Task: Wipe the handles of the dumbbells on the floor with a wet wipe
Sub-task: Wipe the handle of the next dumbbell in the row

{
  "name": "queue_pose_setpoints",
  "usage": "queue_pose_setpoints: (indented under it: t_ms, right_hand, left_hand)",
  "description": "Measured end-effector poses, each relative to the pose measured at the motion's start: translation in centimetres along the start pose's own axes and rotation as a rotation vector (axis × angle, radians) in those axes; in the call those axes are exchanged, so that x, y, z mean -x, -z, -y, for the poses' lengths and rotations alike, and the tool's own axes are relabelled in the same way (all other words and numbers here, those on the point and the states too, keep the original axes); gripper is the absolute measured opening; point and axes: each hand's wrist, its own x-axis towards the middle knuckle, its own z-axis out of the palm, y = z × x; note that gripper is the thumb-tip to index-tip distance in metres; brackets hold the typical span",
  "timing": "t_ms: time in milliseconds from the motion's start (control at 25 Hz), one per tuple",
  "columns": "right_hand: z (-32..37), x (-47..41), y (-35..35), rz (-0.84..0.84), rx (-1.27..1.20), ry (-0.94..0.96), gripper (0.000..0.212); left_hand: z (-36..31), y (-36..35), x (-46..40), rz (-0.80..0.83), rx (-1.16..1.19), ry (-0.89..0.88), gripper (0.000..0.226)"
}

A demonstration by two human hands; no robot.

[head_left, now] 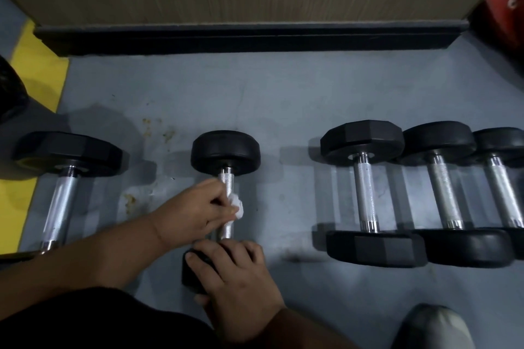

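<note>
Hands work the middle dumbbell (225, 198) on the floor (283, 99): the left hand (195, 211) pinches a balled white wet wipe (237, 205) against the knurled handle (226, 183), while the right hand (238, 278) lies over the near weight head (195, 269), fingers curled on it to steady it.

The heads look round, so the dumbbell could roll sideways if the right hand eases off while the wipe drags across the handle. The wipe is small and bunched; it may well skip the handle's far end by the far head (225, 151), or slip out of the pinch.

Open floor lies on both sides of this dumbbell. To the left, a larger dumbbell (61, 193) sits apart. To the right, three dumbbells (365, 193) crowd together, heads touching or nearly so, leaving little room between their handles. A dark baseboard (249, 37) bounds the far side.
</note>
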Motion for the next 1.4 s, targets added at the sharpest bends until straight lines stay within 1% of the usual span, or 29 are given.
queue_pose_setpoints:
  t_ms: [80, 160, 240, 320, 360, 400, 440, 480, 560, 600, 640, 720, 800, 880, 920, 960, 1000, 1080, 1120, 1160, 1200, 1280, 1320, 1360, 1400]
  right_hand:
    - [0.0, 0.0, 0.0, -0.002, -0.011, -0.010, 0.062]
    - [0.0, 0.0, 0.1, -0.014, -0.029, -0.019, 0.062]
    - [-0.1, 0.1, 0.1, -0.049, -0.061, -0.015, 0.063]
    - [-0.2, 0.2, 0.0, -0.113, -0.176, -0.013, 0.058]
    - [-0.4, 0.3, 0.0, -0.147, -0.226, -0.009, 0.055]
    - [-0.6, 0.4, -0.1, -0.160, -0.258, -0.008, 0.053]
    - [-0.9, 0.5, -0.1, -0.149, -0.282, -0.005, 0.055]
    - [-1.2, 0.4, 0.0, -0.129, -0.301, 0.004, 0.057]
    - [-1.7, 0.2, 0.0, -0.092, -0.339, 0.018, 0.058]
    - [-1.8, 0.2, -0.1, -0.084, -0.343, 0.021, 0.057]
    - [-1.8, 0.1, -0.1, -0.083, -0.330, 0.021, 0.056]
    - [-1.5, -0.1, -0.2, -0.058, -0.268, 0.013, 0.054]
    - [-1.0, -0.4, -0.4, -0.017, -0.219, 0.016, 0.053]
    - [-0.5, -0.8, -0.4, 0.003, -0.189, 0.018, 0.052]
    - [-0.4, -0.9, -0.3, 0.011, -0.181, 0.015, 0.053]
    - [-0.3, -0.9, -0.3, 0.017, -0.178, 0.014, 0.053]
    - [-0.4, -0.9, -0.3, 0.017, -0.183, 0.015, 0.054]
    - [-0.7, -0.8, -0.2, 0.009, -0.205, 0.021, 0.053]
    - [-0.9, -0.6, -0.2, 0.005, -0.210, 0.023, 0.053]
    - [-1.0, -0.5, -0.3, 0.004, -0.208, 0.023, 0.053]
    - [-1.1, -0.4, -0.3, 0.008, -0.205, 0.023, 0.052]
    - [-1.0, -0.5, -0.3, 0.028, -0.205, 0.022, 0.053]
    - [-0.9, -0.5, -0.3, 0.037, -0.206, 0.021, 0.053]
    - [-0.7, -0.6, -0.2, 0.040, -0.208, 0.019, 0.054]
    - [-0.6, -0.6, -0.1, 0.038, -0.212, 0.017, 0.054]
  left_hand:
    - [0.2, -1.0, 1.3, 0.079, 0.088, 0.077, 0.033]
    - [0.4, -0.6, 0.9, 0.128, -0.123, 0.014, 0.036]
    - [-0.3, 0.5, -0.4, 0.089, -0.171, -0.043, 0.032]
    - [-0.5, 1.2, -1.2, 0.020, -0.283, -0.179, 0.028]
    - [-0.3, 1.0, -1.2, -0.021, -0.334, -0.227, 0.022]
    - [-0.1, 0.6, -0.9, -0.036, -0.306, -0.236, 0.014]
    - [-0.3, 0.3, -0.4, -0.029, -0.223, -0.174, 0.014]
    - [-0.7, 0.1, 0.1, -0.022, -0.171, -0.090, 0.018]
    - [-0.7, -0.1, 0.7, 0.130, -0.110, 0.022, 0.024]
    - [-0.6, 0.2, 0.7, 0.171, -0.161, -0.019, 0.023]
    - [-0.7, 0.5, 0.4, 0.169, -0.195, -0.083, 0.022]
    - [-0.7, 1.3, -0.8, 0.088, -0.262, -0.180, 0.020]
    - [0.0, 2.0, -1.5, -0.020, -0.352, -0.209, 0.024]
    - [0.3, 1.7, -1.2, -0.103, -0.356, -0.192, 0.029]
    - [0.3, 1.5, -0.6, -0.094, -0.350, -0.165, 0.031]
    - [0.2, 1.3, 0.2, -0.050, -0.355, -0.128, 0.033]
    - [0.0, 1.4, 1.1, 0.037, -0.351, -0.109, 0.034]
    - [-0.2, 1.3, 1.9, 0.166, -0.320, -0.253, 0.026]
    - [0.2, 1.2, 1.8, 0.194, -0.340, -0.379, 0.021]
    - [0.4, 1.2, 1.3, 0.202, -0.379, -0.458, 0.018]
    - [0.4, 1.3, 0.6, 0.196, -0.411, -0.486, 0.017]
    - [0.1, 1.7, -1.0, 0.103, -0.444, -0.421, 0.019]
    - [0.0, 1.9, -1.6, 0.050, -0.467, -0.353, 0.022]
    - [-0.2, 2.2, -1.9, 0.022, -0.498, -0.305, 0.025]
    - [0.0, 2.2, -1.9, 0.008, -0.530, -0.298, 0.025]
